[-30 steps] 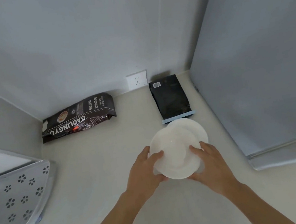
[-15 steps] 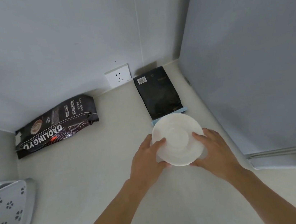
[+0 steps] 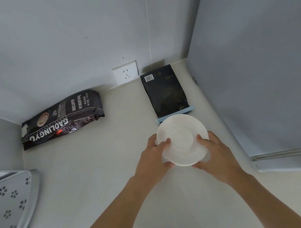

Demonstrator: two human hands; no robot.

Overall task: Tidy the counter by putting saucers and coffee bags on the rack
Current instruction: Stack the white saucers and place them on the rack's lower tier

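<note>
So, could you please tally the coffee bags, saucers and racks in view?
Coffee bags: 2, one brown, one black
Saucers: 1 plainly visible; any beneath it is hidden
Racks: 1
Total: 4

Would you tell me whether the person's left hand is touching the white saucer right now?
Touching. The head view shows the left hand gripping the white saucer, thumb lying over its near-left rim; the right hand grips the opposite rim.

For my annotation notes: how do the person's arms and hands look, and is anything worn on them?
Both forearms are bare, with no sleeves visible. The left hand and the right hand wear no gloves, rings, watch or bracelet, and carry no markings.
</note>
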